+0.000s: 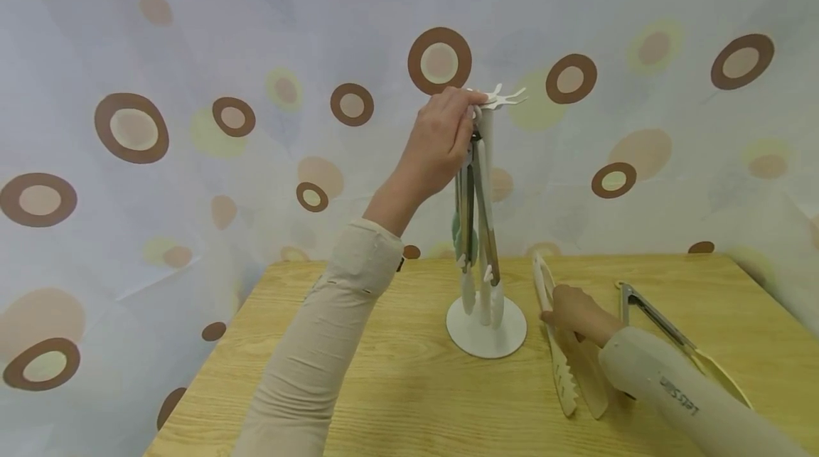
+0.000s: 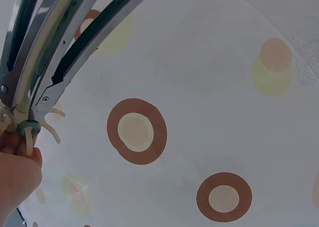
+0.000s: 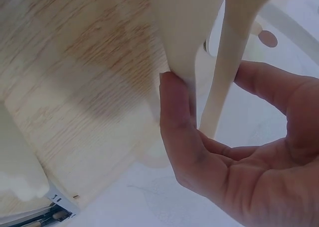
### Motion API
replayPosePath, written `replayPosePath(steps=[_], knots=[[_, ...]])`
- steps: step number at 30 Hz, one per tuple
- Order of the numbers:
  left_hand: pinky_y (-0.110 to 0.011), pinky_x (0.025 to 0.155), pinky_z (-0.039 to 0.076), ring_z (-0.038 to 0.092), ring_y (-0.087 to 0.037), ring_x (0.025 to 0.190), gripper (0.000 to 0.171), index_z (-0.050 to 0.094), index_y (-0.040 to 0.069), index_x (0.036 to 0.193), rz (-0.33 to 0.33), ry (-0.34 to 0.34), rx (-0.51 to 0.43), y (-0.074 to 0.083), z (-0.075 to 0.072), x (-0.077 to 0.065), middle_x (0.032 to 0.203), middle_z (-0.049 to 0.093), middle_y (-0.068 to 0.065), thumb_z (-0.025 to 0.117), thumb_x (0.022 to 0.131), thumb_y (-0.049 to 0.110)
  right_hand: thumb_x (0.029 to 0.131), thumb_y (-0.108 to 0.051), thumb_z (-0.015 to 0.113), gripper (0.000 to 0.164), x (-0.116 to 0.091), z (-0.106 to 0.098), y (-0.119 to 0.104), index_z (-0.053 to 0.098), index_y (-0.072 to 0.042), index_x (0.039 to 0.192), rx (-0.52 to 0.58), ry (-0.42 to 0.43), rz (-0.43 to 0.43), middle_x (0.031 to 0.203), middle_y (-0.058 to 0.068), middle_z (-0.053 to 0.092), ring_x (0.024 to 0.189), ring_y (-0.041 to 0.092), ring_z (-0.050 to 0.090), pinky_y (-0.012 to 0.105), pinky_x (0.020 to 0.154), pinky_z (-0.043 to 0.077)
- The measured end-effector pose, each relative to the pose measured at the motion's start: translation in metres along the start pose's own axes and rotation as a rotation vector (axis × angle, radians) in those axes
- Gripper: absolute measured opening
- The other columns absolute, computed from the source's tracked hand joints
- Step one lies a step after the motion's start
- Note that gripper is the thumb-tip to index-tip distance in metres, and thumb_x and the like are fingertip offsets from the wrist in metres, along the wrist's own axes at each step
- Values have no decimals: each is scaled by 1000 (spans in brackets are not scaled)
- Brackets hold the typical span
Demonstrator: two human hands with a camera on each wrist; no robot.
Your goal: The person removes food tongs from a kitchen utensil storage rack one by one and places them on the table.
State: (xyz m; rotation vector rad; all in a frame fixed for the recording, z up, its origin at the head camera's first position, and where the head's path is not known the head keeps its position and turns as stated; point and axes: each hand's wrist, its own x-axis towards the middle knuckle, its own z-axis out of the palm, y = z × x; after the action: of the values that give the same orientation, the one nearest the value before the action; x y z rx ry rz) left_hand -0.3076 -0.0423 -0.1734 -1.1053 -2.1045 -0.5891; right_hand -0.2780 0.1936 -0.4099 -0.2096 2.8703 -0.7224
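Observation:
A white utensil stand with a round base and a hooked top stands on the table. My left hand holds the stand's hooked top. Metal-handled tongs hang from it, some with dark grips, and a green scalloped head shows among them. In the left wrist view, a green ring sits on a hook beside my fingertips. My right hand grips cream-coloured tongs near the table. In the right wrist view, the fingers and thumb lie around both arms of these tongs.
To the right of my right hand, tongs with metal handles and pale yellow heads lie on the wooden table, partly behind the right sleeve. A pale curtain with brown circles hangs behind the table.

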Motion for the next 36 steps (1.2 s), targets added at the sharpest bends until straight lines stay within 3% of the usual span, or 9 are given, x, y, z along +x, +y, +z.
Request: replayPosePath(steps=[7,14,20,36], knots=[[-31,92,33,48,-24,98,32,56,0,124,6,9,5,-1,1,-1,111,57,-11,32,103,8,89,-8,62,38,3,3,0,42,-9,57,9,7,-18,46,-1,39,37,16,54,28,40,47],[-31,92,33,48,-24,99,32,56,0,124,14,9,1,-1,2,-1,111,57,-11,32,103,8,89,-8,62,31,8,7,3,48,-3,62,-14,2,-7,52,6,49,41,19,57,29,41,48],[-30,92,33,48,-24,99,32,55,0,124,5,2,2,-1,2,0,113,57,-11,32,103,8,90,-9,61,31,10,8,4,49,-4,62,-23,-13,12,50,2,45,41,18,56,29,41,48],[-29,94,33,48,-24,101,32,56,1,124,-6,-3,-6,-1,4,-1,115,57,-10,33,103,9,90,-9,62,25,13,11,8,51,3,71,-61,-41,37,59,9,53,47,21,59,32,45,52]])
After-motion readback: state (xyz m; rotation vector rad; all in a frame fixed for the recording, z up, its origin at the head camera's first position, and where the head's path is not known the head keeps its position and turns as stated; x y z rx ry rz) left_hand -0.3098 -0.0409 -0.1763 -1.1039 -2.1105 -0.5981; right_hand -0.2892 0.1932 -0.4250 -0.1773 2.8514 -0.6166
